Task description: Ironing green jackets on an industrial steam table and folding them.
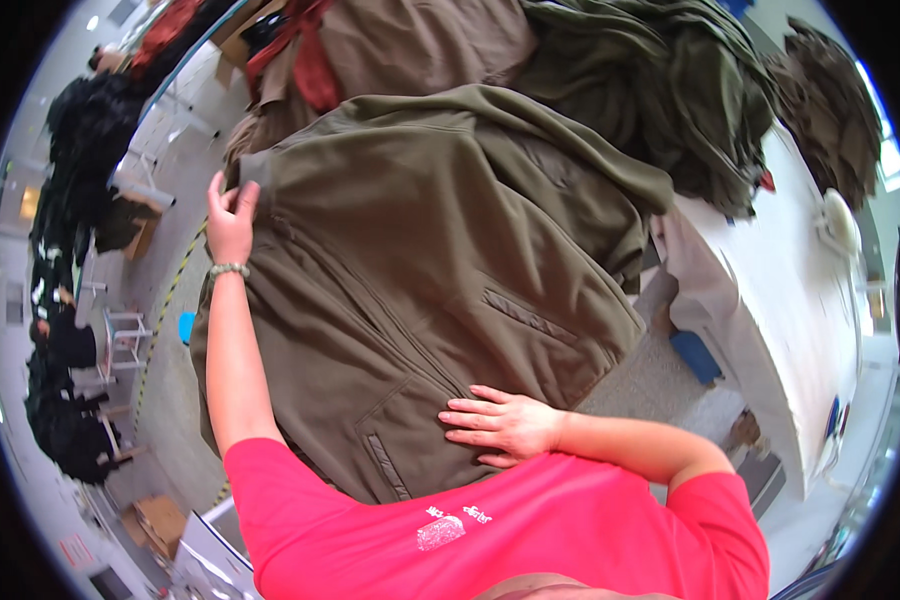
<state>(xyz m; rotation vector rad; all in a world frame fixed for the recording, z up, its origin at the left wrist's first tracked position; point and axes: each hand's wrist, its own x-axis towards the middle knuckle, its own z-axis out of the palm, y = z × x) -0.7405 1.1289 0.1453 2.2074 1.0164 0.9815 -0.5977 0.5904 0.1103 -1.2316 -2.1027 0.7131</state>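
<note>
An olive-brown zip jacket (400, 240) lies spread out in front of me, its collar end at the far left and its hem toward my body. A long front zipper (360, 290) runs slantwise across it, and a slanted pocket opening shows on either side. At the collar's left edge, my left hand (232, 220) has its thumb and fingers closed about the cloth; part of the fingertips is hidden. My right hand (505, 425) rests flat on the jacket near the zipper's lower end, fingers stretched out and holding nothing.
Behind the jacket are heaped brown garments (420, 40) and dark green garments (650, 90). A white-covered table (780, 290) stands at the right, with a blue bin (695, 357) below it. Dark clothes (75, 170) hang along the left, beyond a yellow-black floor line (162, 315).
</note>
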